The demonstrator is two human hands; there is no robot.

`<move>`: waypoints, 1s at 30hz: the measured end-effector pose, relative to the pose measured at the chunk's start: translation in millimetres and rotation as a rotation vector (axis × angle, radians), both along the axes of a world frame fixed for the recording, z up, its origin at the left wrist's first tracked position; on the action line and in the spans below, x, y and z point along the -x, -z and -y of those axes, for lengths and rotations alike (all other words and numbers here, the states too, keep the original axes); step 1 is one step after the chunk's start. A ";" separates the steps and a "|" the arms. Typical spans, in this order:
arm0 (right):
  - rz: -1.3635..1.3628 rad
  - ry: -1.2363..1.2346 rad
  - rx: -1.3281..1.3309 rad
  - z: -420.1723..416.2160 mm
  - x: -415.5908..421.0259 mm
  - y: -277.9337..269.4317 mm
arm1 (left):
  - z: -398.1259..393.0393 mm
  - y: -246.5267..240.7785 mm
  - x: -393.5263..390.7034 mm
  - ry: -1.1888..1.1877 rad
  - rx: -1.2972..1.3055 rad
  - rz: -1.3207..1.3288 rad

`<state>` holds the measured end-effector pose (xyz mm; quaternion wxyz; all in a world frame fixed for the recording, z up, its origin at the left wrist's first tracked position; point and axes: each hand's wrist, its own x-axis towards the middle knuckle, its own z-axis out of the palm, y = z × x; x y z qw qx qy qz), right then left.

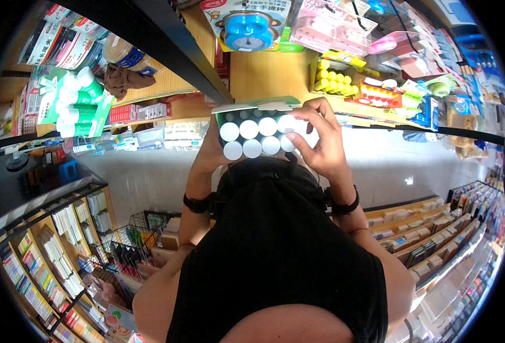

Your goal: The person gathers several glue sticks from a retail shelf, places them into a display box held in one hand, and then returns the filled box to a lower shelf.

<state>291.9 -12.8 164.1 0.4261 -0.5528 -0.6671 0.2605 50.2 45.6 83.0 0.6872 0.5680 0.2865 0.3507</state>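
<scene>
An open carton (pixel 259 104) with a green inner flap is held up before my chest. Rows of white-capped sticks (pixel 248 129), probably glue sticks, fill it with their round ends facing up. My left hand (pixel 209 148) grips the carton's left side, its fingers mostly hidden behind it. At the right end, my right hand (pixel 323 139) has its thumb and forefinger on opposite edges of an end cap (pixel 286 124). The other fingers are bent above it. Whether that stick is raised from its row cannot be seen.
A wooden shelf (pixel 269 77) lies ahead, crossed by a black metal post (pixel 166 38). Green-and-white glue sticks (pixel 78 103) stand in a display box at left. Yellow sticks (pixel 334 79) and a red-capped set (pixel 379 94) sit right. Bookshelves (pixel 51 253) and book racks (pixel 428 231) stand behind me.
</scene>
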 end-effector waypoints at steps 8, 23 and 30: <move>-0.418 0.050 0.364 0.3 -0.9 31.8 | 3.1 1.0 3.5 -0.021 0.033 -0.043; -0.818 0.039 0.710 -7.5 3.7 52.8 | 2.5 6.7 -6.3 0.010 0.126 -0.052; -0.889 0.146 0.788 -23.1 -15.0 105.5 | -16.4 58.0 -28.1 0.060 0.063 -0.153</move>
